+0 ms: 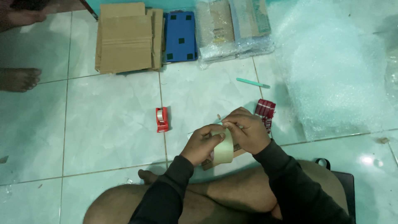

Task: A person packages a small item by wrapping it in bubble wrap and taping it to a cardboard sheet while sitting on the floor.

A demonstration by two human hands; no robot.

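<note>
Both hands are closed on a glossy roll of clear tape (224,146), just right of the small red tape dispenser (162,119). The left hand (202,143) grips its rim; the right hand (247,130) pinches the top edge. Flat brown cardboard (124,38) lies beyond the dispenser.

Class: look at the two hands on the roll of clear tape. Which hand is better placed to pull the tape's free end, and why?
Probably the right hand: its fingertips pinch at the top edge of the tape roll, while the left hand cradles the roll from the side.
</note>
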